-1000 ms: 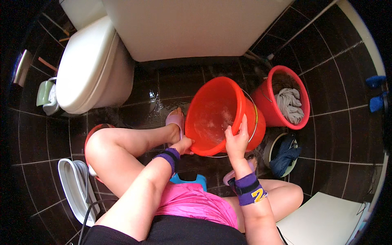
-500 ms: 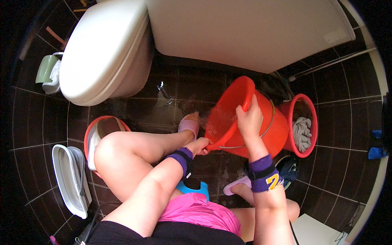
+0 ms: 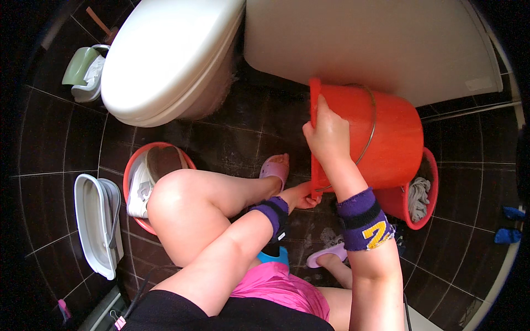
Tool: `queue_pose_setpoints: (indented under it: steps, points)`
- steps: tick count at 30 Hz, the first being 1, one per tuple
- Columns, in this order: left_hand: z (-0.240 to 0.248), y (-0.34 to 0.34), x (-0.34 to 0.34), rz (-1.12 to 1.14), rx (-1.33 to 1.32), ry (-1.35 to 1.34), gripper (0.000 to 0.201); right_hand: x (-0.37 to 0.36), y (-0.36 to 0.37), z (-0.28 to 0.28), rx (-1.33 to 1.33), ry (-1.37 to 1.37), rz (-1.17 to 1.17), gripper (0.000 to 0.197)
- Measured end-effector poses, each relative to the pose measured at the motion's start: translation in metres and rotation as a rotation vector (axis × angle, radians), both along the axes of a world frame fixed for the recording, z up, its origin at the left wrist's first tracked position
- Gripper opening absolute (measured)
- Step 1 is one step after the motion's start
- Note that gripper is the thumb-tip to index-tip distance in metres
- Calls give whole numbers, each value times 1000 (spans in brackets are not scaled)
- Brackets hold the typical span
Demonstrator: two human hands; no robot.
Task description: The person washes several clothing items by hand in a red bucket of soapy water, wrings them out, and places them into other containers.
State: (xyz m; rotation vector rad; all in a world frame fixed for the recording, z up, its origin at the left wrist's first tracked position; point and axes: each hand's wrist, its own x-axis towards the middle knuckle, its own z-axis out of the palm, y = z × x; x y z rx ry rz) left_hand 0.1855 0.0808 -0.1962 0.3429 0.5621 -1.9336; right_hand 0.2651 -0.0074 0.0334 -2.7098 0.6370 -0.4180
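Note:
A large red bucket [image 3: 389,129] lies tipped on its side in the air, its mouth turned left and its base to the right. The inside cannot be seen from here. My right hand [image 3: 329,132] is closed over the rim on the near side, with the thumb along the edge. Lower down, my left hand [image 3: 302,195] grips the rim beside the end of the wire handle [image 3: 369,138], which hangs round the bucket's side. Dark floor tiles [image 3: 226,143] below the mouth look wet.
A white toilet [image 3: 160,66] and a pale panel [image 3: 364,44] stand ahead. Behind the bucket is a red bin [image 3: 433,205] with grey cloth inside. To the left are a red basin [image 3: 128,165] holding white shoes [image 3: 141,187], and a grey-white folding tub [image 3: 83,220]. A blue stool [image 3: 281,255] is under me.
Both hands have raised the bucket and tipped it further, so its mouth now faces left and the inside is out of sight. The view has shifted slightly.

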Motion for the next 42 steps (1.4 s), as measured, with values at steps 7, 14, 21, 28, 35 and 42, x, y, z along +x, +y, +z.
queue_pose_setpoints:
  steps: [7,14,21,28,35,42]
  points:
    - [17,-7,-29,-80,19,-53,14,-43,0,20,-40,-39,-2,57]
    - [36,-13,-63,-217,83,-289,14,-118,-11,39,-27,-70,-98,58]
    - [37,-3,-72,-94,305,-667,25,-209,-24,44,268,-253,-235,64]
    - [52,22,-35,71,405,-1142,43,-297,-31,6,523,-489,-408,67]
    - [143,2,-23,440,199,-1553,42,-366,-36,-22,794,-831,-497,51]
    - [222,8,3,24,110,-1679,14,-404,-84,-91,1513,-1090,-791,48]
